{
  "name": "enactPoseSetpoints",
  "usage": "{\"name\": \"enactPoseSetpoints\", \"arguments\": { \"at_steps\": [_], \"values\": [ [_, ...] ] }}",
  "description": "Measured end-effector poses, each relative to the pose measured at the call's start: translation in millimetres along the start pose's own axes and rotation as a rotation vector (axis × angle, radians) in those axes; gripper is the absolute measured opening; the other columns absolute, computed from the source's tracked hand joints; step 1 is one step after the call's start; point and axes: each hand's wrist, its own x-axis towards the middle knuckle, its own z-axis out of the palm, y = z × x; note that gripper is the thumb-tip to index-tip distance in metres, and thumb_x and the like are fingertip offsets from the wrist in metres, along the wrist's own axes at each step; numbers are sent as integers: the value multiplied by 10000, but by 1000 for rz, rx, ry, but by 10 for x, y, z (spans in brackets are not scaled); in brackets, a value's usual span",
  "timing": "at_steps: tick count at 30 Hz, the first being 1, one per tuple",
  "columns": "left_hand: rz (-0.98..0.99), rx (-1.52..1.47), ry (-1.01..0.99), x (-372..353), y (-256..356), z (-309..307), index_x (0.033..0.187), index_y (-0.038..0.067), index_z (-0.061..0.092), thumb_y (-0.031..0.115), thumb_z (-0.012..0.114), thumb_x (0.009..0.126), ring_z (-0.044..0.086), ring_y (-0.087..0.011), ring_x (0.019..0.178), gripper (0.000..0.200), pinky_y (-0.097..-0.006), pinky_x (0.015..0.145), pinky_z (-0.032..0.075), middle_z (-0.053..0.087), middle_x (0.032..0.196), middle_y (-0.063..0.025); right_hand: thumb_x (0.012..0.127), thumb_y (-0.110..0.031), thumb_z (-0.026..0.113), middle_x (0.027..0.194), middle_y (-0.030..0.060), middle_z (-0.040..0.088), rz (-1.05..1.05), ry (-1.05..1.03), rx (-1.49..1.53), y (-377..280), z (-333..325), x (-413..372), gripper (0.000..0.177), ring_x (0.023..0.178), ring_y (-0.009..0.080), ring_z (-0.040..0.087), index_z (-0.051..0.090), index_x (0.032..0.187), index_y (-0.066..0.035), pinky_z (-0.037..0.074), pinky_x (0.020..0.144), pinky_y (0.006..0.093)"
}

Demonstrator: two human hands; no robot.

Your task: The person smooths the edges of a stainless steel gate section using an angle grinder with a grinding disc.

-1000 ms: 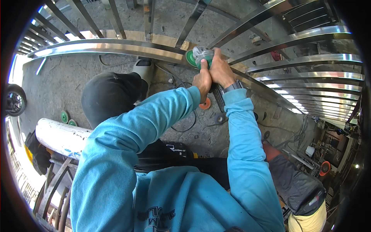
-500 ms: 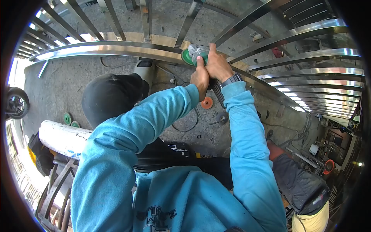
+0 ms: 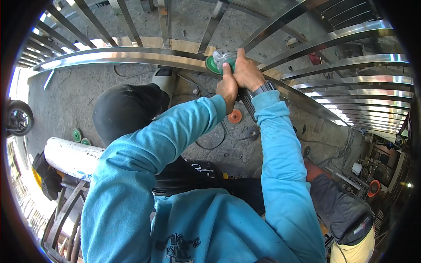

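Both my hands are wrapped around an angle grinder with a green disc, which is at the lower bar of the railing. My left hand grips the tool from the near side, thumb on its green head. On its right side, my right hand closes over the body, its thumb or finger pointing up. Clear, crumpled-looking material covers the grinder's head. Its dark handle extends back beneath my right wrist, which wears a black band. Whether the disc touches the metal cannot be told.
An orange disc and green discs lie on the concrete floor. A cable loops below the grinder. A white cylinder lies left, near a wheel. Dark clothing is at right. Metal bars fan out beyond the railing.
Almost nothing differs. Both hands keep their grip on the angle grinder at the same place along the bar, with at most a tiny shift.
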Motion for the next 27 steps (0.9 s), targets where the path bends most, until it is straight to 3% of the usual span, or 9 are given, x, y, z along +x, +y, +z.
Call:
{"name": "enactPoseSetpoints", "arguments": {
  "at_steps": [2,13,16,23,25,26,27],
  "values": [
    [-6,-10,7,-23,-7,-1,1443,-130,423,703,208,983,442,-357,1404,976,-415,1148,321,477,1474,-273,862,-357,715,1091,348,667,-67,50,-46,45,58,34,739,1023,478,677,306,1354,12,543,907,517],
    [-14,55,-54,-9,-86,101,1456,-110,418,715,179,979,428,-366,1415,983,-424,1159,314,473,1485,-258,828,-351,749,1096,341,669,-17,90,-17,141,15,-84,796,1035,475,674,296,1377,5,538,917,521],
    [17,53,-27,-5,-64,42,1452,-116,420,715,183,978,445,-369,1400,985,-429,1150,328,479,1476,-264,842,-315,747,1202,387,606,27,-1,-19,48,-27,-77,852,1115,497,633,254,1416,76,510,985,488],
    [22,22,-42,-18,-21,-17,1446,-136,414,736,171,968,471,-349,1378,1024,-433,1119,357,502,1439,-278,838,-321,740,1091,381,648,-44,9,-18,30,-5,-45,821,1064,510,647,273,1384,77,523,959,497],
    [20,120,-82,-89,-32,14,1469,-31,392,673,121,1011,578,-283,1201,883,-399,1029,455,563,1350,-220,852,-309,722,1063,389,649,-11,4,-8,63,-41,-98,792,1047,514,649,275,1381,76,525,937,510],
    [17,120,-84,-139,-54,20,1469,-31,392,673,121,1011,578,-283,1201,883,-399,1029,455,563,1350,-220,852,-309,722,1063,389,649,-7,3,-10,107,-42,-127,792,1047,514,649,275,1381,76,525,937,510],
    [-19,108,-152,-206,-98,31,1397,-17,437,682,112,1007,596,-246,1016,863,-374,874,492,589,1185,-178,839,-307,729,1062,373,658,-11,-31,-47,139,-57,-178,794,1036,497,661,282,1382,61,532,922,509]
  ]
}}
